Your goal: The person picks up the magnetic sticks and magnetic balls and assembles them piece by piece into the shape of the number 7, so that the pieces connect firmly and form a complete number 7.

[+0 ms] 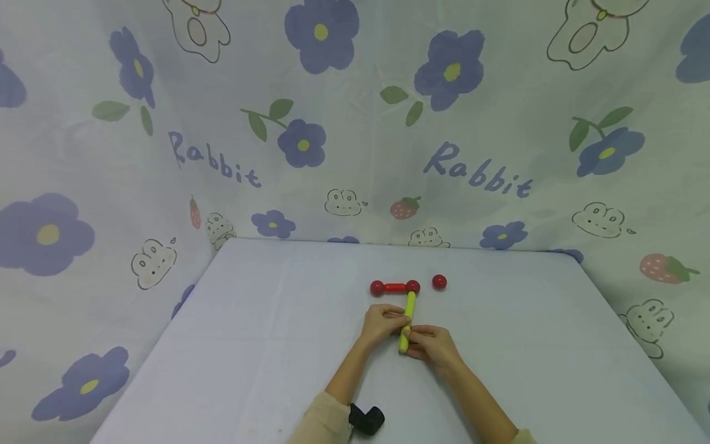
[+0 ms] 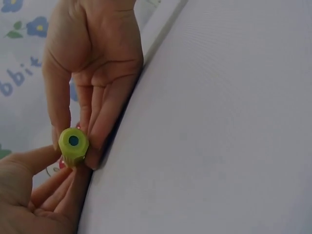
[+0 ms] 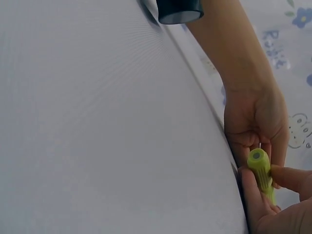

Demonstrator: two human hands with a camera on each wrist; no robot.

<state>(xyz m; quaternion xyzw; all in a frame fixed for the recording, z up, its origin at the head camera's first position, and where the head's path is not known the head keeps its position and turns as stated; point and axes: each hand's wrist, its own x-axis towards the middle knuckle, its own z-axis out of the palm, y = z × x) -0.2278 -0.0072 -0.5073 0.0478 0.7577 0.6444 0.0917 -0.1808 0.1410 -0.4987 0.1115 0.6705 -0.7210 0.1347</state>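
Observation:
Pinched between both hands is a yellow-green magnetic rod (image 1: 410, 306), its length running toward the person in the head view. My left hand (image 1: 381, 324) holds it around the middle, from the left side. Closer to its near end, my right hand (image 1: 438, 347) grips it from the right. A dark round inset marks the rod's near end (image 2: 73, 140) in the left wrist view. The far end lies right at a red ball (image 1: 413, 287), which a short red rod (image 1: 395, 288) joins to another red ball (image 1: 377, 288).
A loose red ball (image 1: 439, 282) sits just right of the joined pieces. Everything lies on a white-covered table (image 1: 266, 320), backed by a flowered curtain (image 1: 355, 166). A black wrist camera (image 1: 367, 420) is on the left forearm.

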